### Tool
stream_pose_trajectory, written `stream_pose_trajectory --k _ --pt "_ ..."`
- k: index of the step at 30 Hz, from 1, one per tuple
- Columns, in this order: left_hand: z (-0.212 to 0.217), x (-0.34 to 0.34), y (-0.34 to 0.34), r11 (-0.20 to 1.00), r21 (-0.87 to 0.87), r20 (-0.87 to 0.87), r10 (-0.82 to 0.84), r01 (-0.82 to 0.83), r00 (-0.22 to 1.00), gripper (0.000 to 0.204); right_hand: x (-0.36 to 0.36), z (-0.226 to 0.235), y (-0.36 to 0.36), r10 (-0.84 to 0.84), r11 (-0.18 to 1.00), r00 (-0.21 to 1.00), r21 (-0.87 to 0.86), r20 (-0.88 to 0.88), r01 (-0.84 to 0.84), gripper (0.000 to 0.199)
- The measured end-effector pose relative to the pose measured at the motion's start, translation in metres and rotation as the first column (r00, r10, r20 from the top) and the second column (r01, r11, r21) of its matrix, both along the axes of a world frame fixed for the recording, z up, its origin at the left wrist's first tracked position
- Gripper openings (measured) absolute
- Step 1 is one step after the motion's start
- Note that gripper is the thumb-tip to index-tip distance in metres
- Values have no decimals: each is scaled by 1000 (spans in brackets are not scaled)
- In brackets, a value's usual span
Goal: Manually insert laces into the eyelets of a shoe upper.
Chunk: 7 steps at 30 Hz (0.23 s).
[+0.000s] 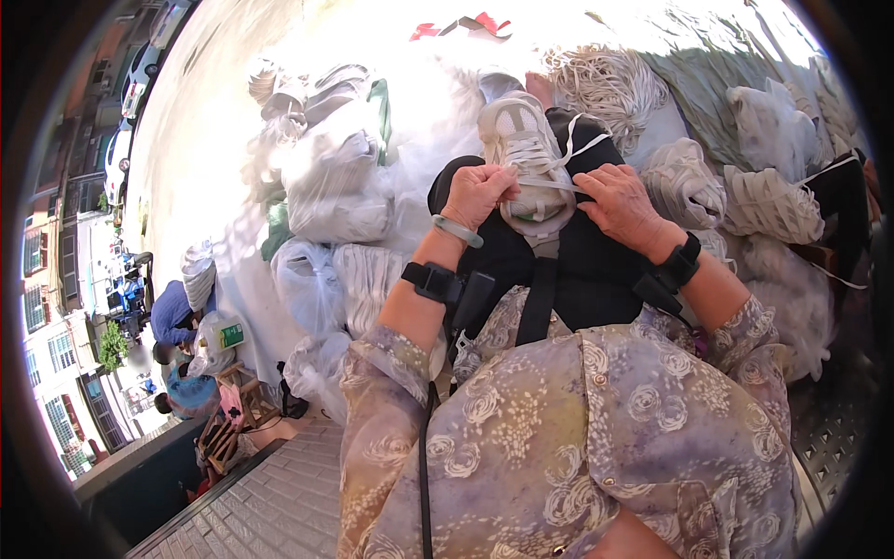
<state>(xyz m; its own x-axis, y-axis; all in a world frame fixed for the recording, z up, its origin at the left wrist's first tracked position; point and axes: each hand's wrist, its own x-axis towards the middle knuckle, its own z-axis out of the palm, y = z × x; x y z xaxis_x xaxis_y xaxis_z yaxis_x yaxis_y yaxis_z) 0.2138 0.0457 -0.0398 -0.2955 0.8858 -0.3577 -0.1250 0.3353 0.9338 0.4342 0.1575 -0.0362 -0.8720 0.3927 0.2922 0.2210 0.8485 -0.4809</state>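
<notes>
A whitish shoe [523, 140] rests on my black-clad lap, its toe end away from me. A white shoelace [556, 184] stretches across its upper, and a loose loop stands up on the right side. My left hand [480, 194] is closed at the left edge of the shoe, fingertips pinched at the lace. On the right, my right hand [622, 203] pinches the same lace between thumb and fingers, drawing it out sideways. The fingers of both hands point inward over the shoe.
Bundles of white shoe parts [773, 203] lie to my right, beside a heap of white laces [610, 88]. Clear plastic bags [340, 191] of pale pieces are piled on the left. Farther left, people [175, 312] crouch near a wooden chair [223, 438].
</notes>
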Motion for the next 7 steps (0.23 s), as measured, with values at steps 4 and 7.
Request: stream_pose_trajectory --k 4,7 --pt "-2 -12 3 993 -40 10 -113 114 993 25 -1 -6 7 46 998 992 -49 122 -40 21" --pt "-4 -10 2 995 -72 -22 -68 66 997 26 8 -10 12 73 995 967 -77 245 -55 20"
